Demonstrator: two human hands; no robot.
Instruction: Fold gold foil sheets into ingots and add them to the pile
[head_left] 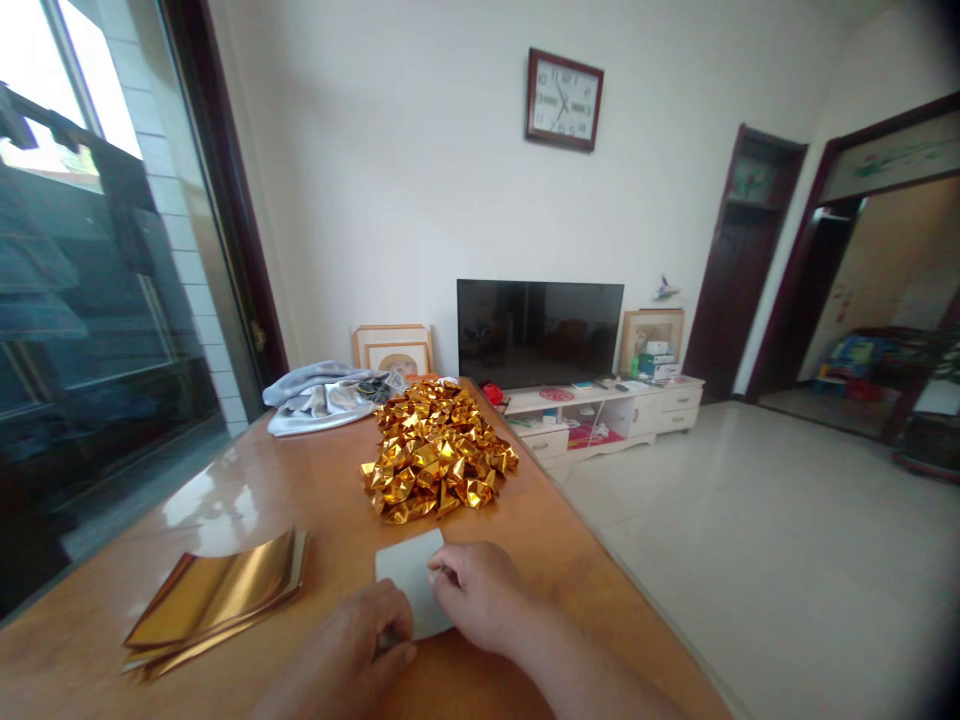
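Observation:
A sheet of foil paper [409, 560], pale side up, lies on the wooden table in front of me. Its left edge is gripped by my left hand [375, 622], fingers curled closed. My right hand [480, 590] pinches the same sheet on its right side, thumb and forefinger pressed together. Just beyond the sheet is a large heap of folded gold foil pieces [435, 455]. To the left of my hands lies a stack of flat gold foil sheets [217, 595], slightly curled at the edges.
The wooden table [337, 500] ends on the right above a tiled floor. Crumpled grey cloth [322, 395] lies at its far left corner. Beyond stand framed pictures [394, 350], a television [540, 333] and a white cabinet [637, 412]. A glass door [97, 250] is on the left.

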